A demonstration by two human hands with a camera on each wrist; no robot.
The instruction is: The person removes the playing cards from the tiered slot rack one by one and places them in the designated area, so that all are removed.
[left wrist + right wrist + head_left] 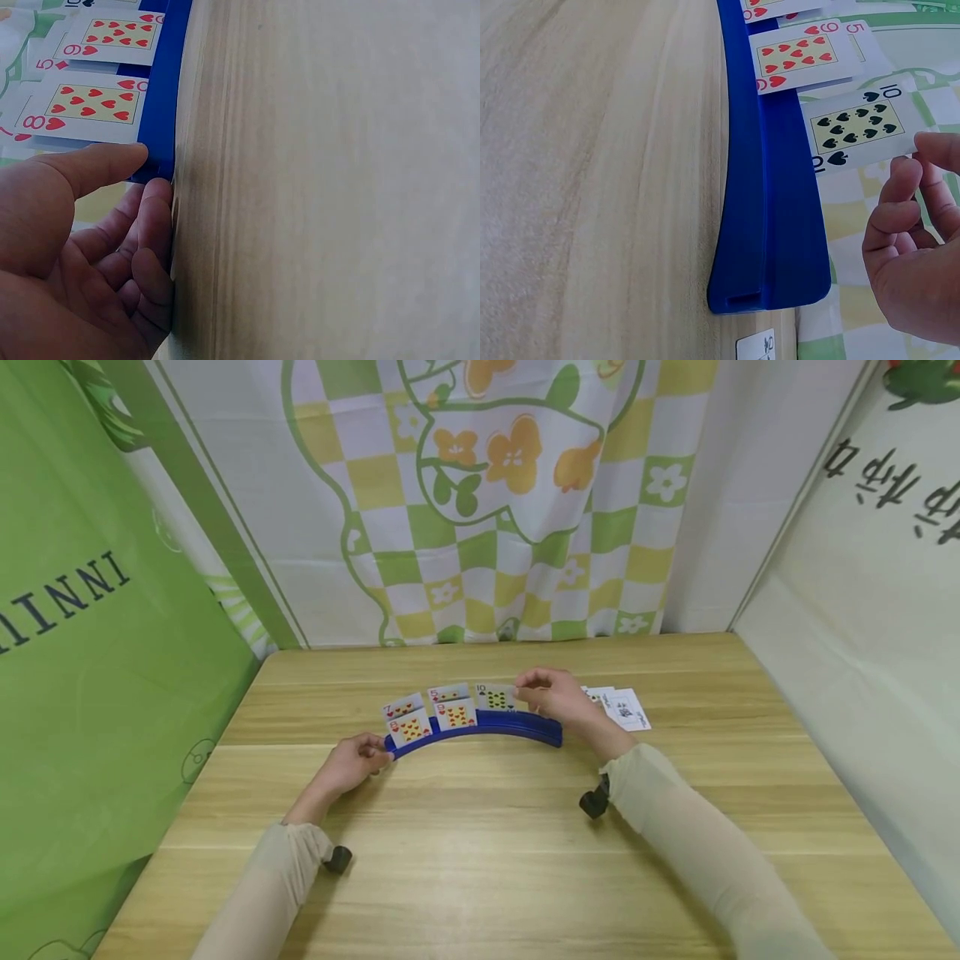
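Observation:
A curved blue card holder (517, 724) stands on the table. My left hand (348, 766) grips its left end, thumb (124, 161) on the front and fingers curled at the end. With thumb and fingertips my right hand (553, 695) pinches the upper right corner of a ten of spades (859, 127), whose lower edge meets the holder's rear slot. In the front row stand an eight of hearts (94, 105) and a nine of hearts (799, 56). Behind them, partly hidden, are a seven of hearts (402, 706) and a five (448, 692) with red diamonds.
Several loose cards (628, 710) lie overlapping on the table, right of the holder and partly behind my right forearm. The wooden table (465, 852) ends at a patterned curtain (487, 568) at the back. Cloth walls stand at both sides.

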